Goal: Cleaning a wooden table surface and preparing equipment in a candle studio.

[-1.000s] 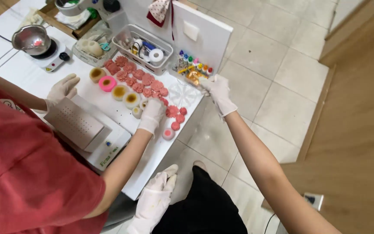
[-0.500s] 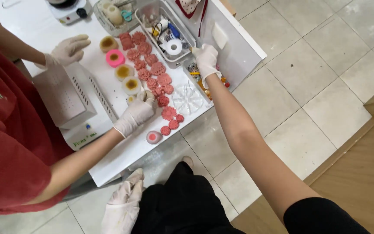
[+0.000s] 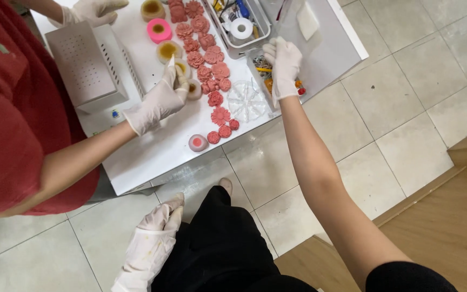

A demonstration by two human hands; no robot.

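From the head view, the person's right hand, in a white glove, reaches out over the far edge of the white tabletop. It rests on a small clear plastic tray of brightly coloured small pieces. The fingers curl downward over the tray's contents. Whether they have pinched anything cannot be told, since the glove hides the tips. The left hand, also gloved, hangs beside the black trousers with its fingers loosely extended and holds nothing.

The tray sits right at the table's corner, with bare tiled floor below. A light, vertical pick looks wiser than a sideways drag, which could push the tray off the edge. Steadying the tray with the heel of the hand would help.

Just left of the tray lies a transparent flower-patterned mould. Beyond it run rows of pink flower-shaped moulded pieces, close enough for a swinging wrist to brush them. Behind the tray is a clear tub holding a roll of white tape.

A co-worker in a red top has one gloved hand at the small round cups, near a white perforated box. That side is crowded. The freest path for the forearm is back toward the body, over the floor on the right.
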